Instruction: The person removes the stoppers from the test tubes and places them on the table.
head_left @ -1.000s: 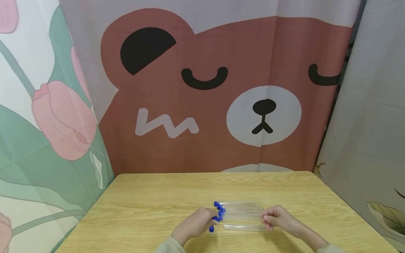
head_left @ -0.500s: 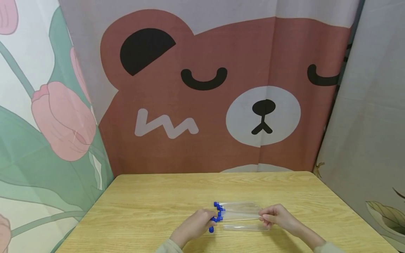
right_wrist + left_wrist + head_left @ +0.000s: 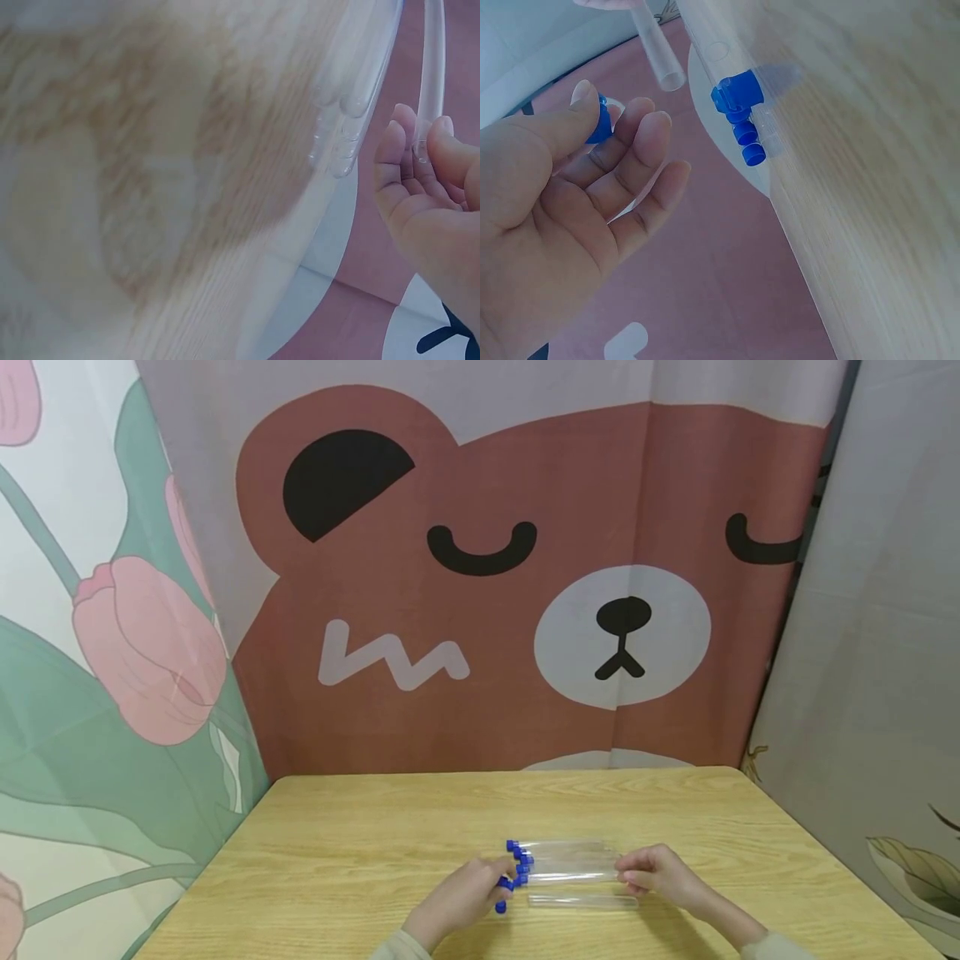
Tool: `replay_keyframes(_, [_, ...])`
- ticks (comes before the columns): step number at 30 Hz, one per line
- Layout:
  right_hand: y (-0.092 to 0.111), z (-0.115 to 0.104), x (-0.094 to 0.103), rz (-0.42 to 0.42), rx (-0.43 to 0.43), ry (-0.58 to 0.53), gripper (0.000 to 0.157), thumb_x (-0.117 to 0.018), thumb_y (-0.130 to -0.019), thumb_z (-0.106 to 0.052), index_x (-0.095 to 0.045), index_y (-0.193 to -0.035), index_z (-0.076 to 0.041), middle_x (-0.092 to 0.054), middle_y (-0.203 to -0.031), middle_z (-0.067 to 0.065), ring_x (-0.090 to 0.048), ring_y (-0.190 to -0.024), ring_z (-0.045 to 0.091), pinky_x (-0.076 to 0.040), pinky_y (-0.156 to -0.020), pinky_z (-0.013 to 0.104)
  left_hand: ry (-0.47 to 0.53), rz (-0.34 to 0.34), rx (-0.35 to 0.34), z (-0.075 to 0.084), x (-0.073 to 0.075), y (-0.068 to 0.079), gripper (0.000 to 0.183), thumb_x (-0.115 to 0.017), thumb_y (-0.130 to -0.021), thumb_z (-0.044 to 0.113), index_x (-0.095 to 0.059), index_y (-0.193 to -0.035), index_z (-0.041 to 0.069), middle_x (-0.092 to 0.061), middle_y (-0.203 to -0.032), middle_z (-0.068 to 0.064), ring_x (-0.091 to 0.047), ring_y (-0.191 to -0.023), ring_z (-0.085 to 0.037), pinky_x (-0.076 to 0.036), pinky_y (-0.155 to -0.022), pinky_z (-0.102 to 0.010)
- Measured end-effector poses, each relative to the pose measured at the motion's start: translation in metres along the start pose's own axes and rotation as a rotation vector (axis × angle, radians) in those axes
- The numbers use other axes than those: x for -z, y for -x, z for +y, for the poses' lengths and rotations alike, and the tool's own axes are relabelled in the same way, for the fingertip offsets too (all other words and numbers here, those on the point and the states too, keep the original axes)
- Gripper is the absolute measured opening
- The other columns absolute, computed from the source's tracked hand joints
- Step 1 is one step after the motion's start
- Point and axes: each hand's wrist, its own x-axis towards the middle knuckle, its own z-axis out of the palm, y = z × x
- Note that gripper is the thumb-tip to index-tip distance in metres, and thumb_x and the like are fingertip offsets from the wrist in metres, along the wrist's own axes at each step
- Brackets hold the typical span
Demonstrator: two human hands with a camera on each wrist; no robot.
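My left hand (image 3: pixel 465 893) pinches a blue cap (image 3: pixel 600 126) between thumb and index finger; the other fingers are loosely bent. My right hand (image 3: pixel 663 877) holds a clear test tube (image 3: pixel 433 67) near its rounded end, thumb against fingers. The tube's open end (image 3: pixel 673 79) points toward my left hand, apart from the cap. Beyond lie several capped clear tubes (image 3: pixel 570 852) in a row, their blue caps (image 3: pixel 517 852) to the left. An uncapped tube (image 3: pixel 582 902) lies nearer me, with a loose blue cap (image 3: pixel 501 907) left of it.
Everything lies on a wood-grain table (image 3: pixel 360 827). A curtain with a bear print (image 3: pixel 510 710) hangs behind its far edge. Flowered cloth (image 3: pixel 150 652) hangs at the left, and a pale curtain (image 3: pixel 862 652) at the right.
My right hand has shifted slightly, and the tube it holds now stands out more clearly beside the capped row. My left hand has barely moved. The tubes on the table lie as before.
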Motion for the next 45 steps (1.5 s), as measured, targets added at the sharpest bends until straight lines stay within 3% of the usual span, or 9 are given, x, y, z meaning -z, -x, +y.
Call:
replay_keyframes(4, [-0.001, 0.001, -0.002, -0.004, 0.026, 0.026, 0.023, -0.055, -0.085, 0.003, -0.053, -0.096, 0.023, -0.06, -0.081, 0.026, -0.058, -0.064, 0.009, -0.05, -0.057, 0.025, 0.008, 0.013, 0.0, -0.001, -0.001, 0.0, 0.01, -0.058, -0.086, 0.01, -0.058, -0.096, 0.005, -0.056, -0.078, 0.009, -0.049, -0.064, 0.005, -0.042, -0.059, -0.01])
replay_keyframes(13, [-0.003, 0.002, -0.004, -0.009, 0.089, 0.101, 0.015, -0.056, -0.083, 0.006, -0.057, -0.09, 0.019, -0.06, -0.071, 0.018, -0.049, -0.057, 0.004, -0.046, -0.05, 0.024, -0.021, 0.026, -0.021, -0.002, -0.001, 0.002, 0.007, -0.057, -0.087, 0.011, -0.056, -0.092, 0.007, -0.053, -0.072, 0.011, -0.045, -0.058, 0.005, -0.039, -0.054, -0.01])
replay_keyframes(19, [-0.002, 0.006, -0.005, -0.018, 0.124, 0.114, 0.018, -0.056, -0.083, 0.004, -0.056, -0.091, 0.02, -0.061, -0.075, 0.02, -0.052, -0.06, 0.004, -0.048, -0.051, 0.025, -0.018, 0.013, -0.006, -0.001, -0.001, 0.002, 0.006, -0.057, -0.087, 0.011, -0.056, -0.092, 0.008, -0.051, -0.07, 0.012, -0.044, -0.057, 0.005, -0.039, -0.053, -0.01])
replay_keyframes(25, [-0.002, 0.005, -0.007, 0.012, 0.085, 0.137, 0.018, -0.06, -0.08, 0.005, -0.057, -0.09, 0.019, -0.061, -0.08, 0.021, -0.055, -0.066, 0.005, -0.048, -0.056, 0.022, -0.019, 0.01, 0.01, -0.001, -0.001, 0.003, 0.007, -0.059, -0.086, 0.011, -0.057, -0.092, 0.008, -0.052, -0.07, 0.012, -0.044, -0.058, 0.004, -0.04, -0.054, -0.011])
replay_keyframes(30, [-0.004, 0.008, -0.009, 0.044, 0.095, 0.247, 0.011, -0.064, -0.077, 0.004, -0.062, -0.084, 0.011, -0.062, -0.076, 0.014, -0.054, -0.066, 0.006, -0.046, -0.057, 0.022, -0.025, 0.009, 0.026, -0.001, -0.001, 0.004, 0.009, -0.061, -0.085, 0.013, -0.058, -0.092, 0.008, -0.053, -0.071, 0.012, -0.046, -0.06, 0.004, -0.04, -0.056, -0.011])
replay_keyframes(45, [-0.006, 0.011, -0.01, 0.023, 0.082, 0.337, 0.01, -0.063, -0.072, 0.011, -0.063, -0.08, 0.004, -0.06, -0.073, 0.004, -0.052, -0.065, 0.007, -0.046, -0.056, 0.022, -0.039, 0.062, 0.015, -0.004, -0.003, 0.005, 0.013, -0.067, -0.08, 0.015, -0.056, -0.084, 0.008, -0.052, -0.07, 0.012, -0.044, -0.06, 0.004, -0.039, -0.055, -0.011])
